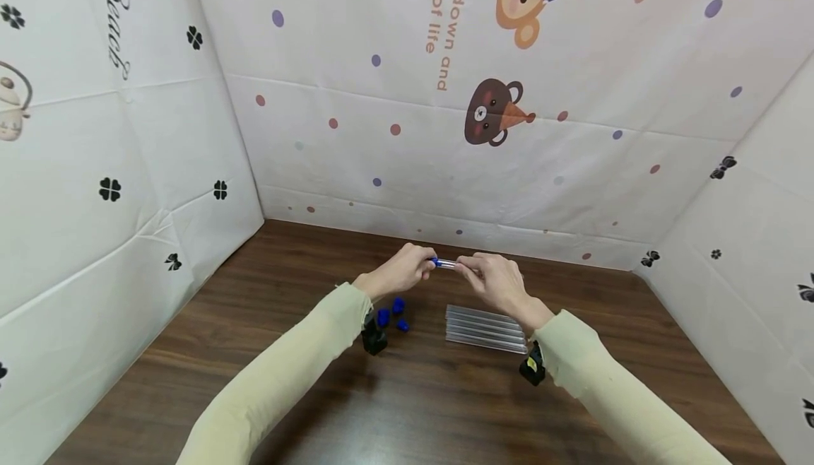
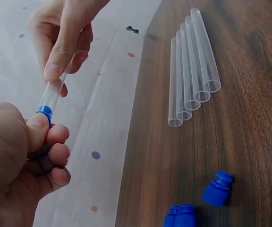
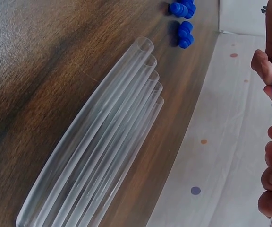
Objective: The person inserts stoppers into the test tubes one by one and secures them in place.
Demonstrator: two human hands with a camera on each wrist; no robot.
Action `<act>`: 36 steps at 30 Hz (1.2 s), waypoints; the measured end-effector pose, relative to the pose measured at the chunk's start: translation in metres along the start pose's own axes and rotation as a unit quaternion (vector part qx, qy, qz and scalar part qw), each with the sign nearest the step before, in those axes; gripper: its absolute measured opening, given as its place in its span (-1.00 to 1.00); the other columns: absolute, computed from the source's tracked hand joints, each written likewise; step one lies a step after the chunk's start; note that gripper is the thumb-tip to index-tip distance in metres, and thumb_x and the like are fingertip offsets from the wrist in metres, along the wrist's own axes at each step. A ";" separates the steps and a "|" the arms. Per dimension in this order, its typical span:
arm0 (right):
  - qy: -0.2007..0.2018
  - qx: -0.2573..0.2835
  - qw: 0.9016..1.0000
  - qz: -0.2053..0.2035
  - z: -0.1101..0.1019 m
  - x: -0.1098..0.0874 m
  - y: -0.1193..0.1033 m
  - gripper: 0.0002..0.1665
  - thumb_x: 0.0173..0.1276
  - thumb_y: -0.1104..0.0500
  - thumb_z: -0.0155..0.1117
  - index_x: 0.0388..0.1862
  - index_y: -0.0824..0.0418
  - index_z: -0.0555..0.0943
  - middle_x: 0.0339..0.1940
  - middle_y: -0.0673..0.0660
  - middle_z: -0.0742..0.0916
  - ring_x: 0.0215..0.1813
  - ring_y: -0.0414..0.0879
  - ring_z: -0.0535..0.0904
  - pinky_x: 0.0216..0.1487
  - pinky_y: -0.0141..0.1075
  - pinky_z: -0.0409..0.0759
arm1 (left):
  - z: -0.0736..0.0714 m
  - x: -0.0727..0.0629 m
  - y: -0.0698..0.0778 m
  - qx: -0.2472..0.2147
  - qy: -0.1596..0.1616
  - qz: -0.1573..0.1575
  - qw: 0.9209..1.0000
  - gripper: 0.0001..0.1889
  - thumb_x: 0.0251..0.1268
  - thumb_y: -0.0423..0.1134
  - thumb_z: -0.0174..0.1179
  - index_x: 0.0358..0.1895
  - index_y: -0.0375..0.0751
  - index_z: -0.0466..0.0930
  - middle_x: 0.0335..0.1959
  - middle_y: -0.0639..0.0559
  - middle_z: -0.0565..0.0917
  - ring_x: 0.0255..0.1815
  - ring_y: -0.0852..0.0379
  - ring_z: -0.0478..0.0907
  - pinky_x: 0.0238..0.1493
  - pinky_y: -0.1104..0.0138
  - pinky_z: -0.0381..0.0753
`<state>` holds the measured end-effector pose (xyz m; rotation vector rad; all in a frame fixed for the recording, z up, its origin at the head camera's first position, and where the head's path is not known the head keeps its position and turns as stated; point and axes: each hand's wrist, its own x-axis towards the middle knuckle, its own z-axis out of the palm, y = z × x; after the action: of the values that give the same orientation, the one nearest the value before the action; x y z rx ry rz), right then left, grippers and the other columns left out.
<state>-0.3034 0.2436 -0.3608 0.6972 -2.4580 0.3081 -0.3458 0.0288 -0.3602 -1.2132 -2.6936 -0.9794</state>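
Above the back of the table, my left hand (image 1: 403, 268) pinches a blue stopper cap (image 2: 45, 111) between thumb and fingers. My right hand (image 1: 499, 280) grips a clear test tube (image 1: 448, 264), its fingers wrapped along the side. In the left wrist view the cap sits at the tube's near end, its narrow part seen inside the mouth; how deep it goes is partly hidden by my thumb. Several more clear tubes (image 3: 93, 142) lie side by side on the table below my right hand. Loose blue caps (image 1: 384, 317) lie below my left hand.
The dark wooden table (image 1: 420, 408) meets a white printed back sheet (image 1: 407, 147) just behind my hands. White side sheets (image 1: 127, 239) stand at left and right. Black wrist cameras (image 1: 374, 338) hang under both wrists, near the caps and tubes.
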 end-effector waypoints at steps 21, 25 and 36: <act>0.002 0.004 1.000 -0.004 -0.002 0.003 -0.002 -0.85 0.37 -0.01 0.25 -0.27 -0.04 0.73 -0.64 -0.10 0.58 -0.67 -0.27 0.27 -0.74 -0.43 0.10 | -0.001 0.003 0.003 0.030 0.020 0.030 0.999 -0.80 0.48 -0.37 -0.03 -0.32 -0.24 0.56 -0.55 -0.04 0.62 -0.62 0.27 0.32 -0.45 0.48 0.35; -0.011 0.012 1.000 -0.011 -0.005 0.005 -0.001 -0.84 0.37 0.00 0.24 -0.26 -0.03 0.73 -0.62 -0.09 0.60 -0.65 -0.27 0.30 -0.72 -0.43 0.14 | 0.000 0.002 0.002 0.025 0.019 0.019 0.999 -0.82 0.49 -0.35 -0.03 -0.27 -0.23 0.56 -0.56 0.00 0.60 -0.61 0.27 0.31 -0.44 0.48 0.35; -0.068 0.034 0.997 0.023 -0.007 0.010 0.010 -0.76 0.42 0.03 0.18 -0.10 0.09 0.69 -0.22 0.04 0.78 -0.34 -0.10 0.66 -0.40 -0.14 0.58 | 0.003 0.000 -0.005 -0.001 0.009 -0.037 0.999 -0.64 0.49 -0.20 0.00 0.23 -0.27 0.42 -0.12 -0.12 0.69 -0.23 0.12 0.64 -0.20 0.33 0.60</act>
<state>-0.3126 0.2501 -0.3498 0.7129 -2.6062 0.3760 -0.3488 0.0274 -0.3652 -1.1060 -2.7427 -0.9957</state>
